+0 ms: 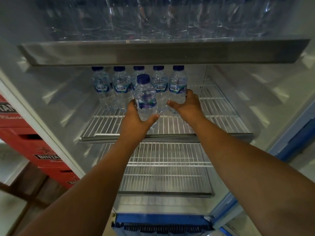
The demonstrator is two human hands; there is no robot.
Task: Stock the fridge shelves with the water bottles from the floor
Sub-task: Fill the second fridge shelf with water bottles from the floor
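Observation:
Both my arms reach into the open fridge at the middle wire shelf (219, 116). My left hand (136, 116) grips a small blue-capped water bottle (145, 94) upright just above the shelf, in front of the back row. My right hand (187, 103) curls round the base of the rightmost bottle (177, 84) of that row. Several more labelled water bottles (119, 86) stand side by side at the back of the shelf.
A lower wire shelf (167, 167) lies below. The metal-edged upper shelf (162, 51) carries several bottles, blurred. Red crates (34, 147) stand left of the fridge. The fridge door edge (289, 138) is at the right, a blue grille (162, 223) at the bottom.

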